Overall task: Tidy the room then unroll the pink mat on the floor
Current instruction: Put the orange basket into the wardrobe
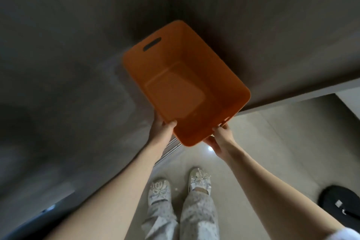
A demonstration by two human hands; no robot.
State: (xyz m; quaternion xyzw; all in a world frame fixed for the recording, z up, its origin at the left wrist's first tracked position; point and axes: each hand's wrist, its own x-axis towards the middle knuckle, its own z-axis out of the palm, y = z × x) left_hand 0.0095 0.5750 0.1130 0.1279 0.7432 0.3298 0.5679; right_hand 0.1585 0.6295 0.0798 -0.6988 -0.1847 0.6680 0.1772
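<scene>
Black bag (340, 203) on pale floor (282, 142)

Single head view, looking steeply down, close over outstretched arms

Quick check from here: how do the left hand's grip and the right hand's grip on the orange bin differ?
The left hand clasps the near left side of the orange bin, thumb hooked over the rim; the right hand holds the near end by its handle slot, fingers reaching under the bin. The left hand sits a little higher in the picture than the right. Both hold the bin, which is empty, off the floor.
</scene>
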